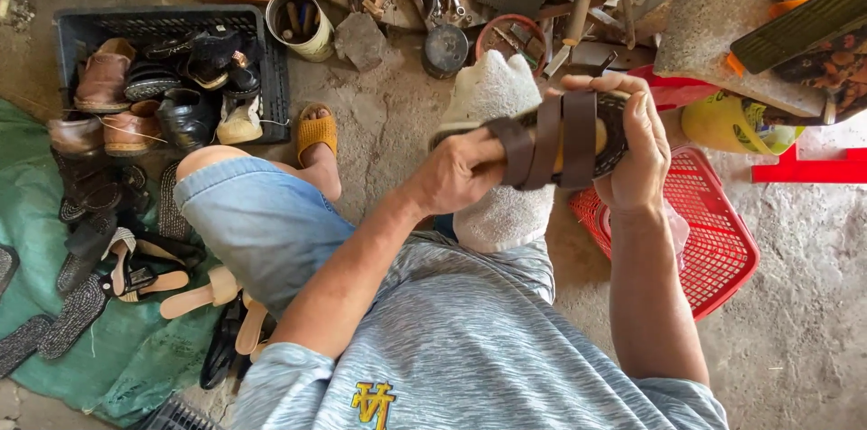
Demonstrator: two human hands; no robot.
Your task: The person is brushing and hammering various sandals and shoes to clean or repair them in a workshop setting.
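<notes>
Both my hands hold a dark brown strapped sandal [560,136] in front of me, above a white towel [497,150] draped over my knee. My left hand [456,172] grips its near end by the straps. The far end and sole edge sit in my right hand [632,145], fingers curled over the top. Three wide brown straps face up between the two hands. My left leg in denim shorts [257,218] stretches left, the foot in an orange sandal [316,132].
A black crate [271,60] of worn shoes stands at the upper left, more sandals and soles lie on a green tarp [135,358]. A red plastic basket [713,240] sits right of my knee. Tools, a tin can [302,23] and scrap metal crowd the top.
</notes>
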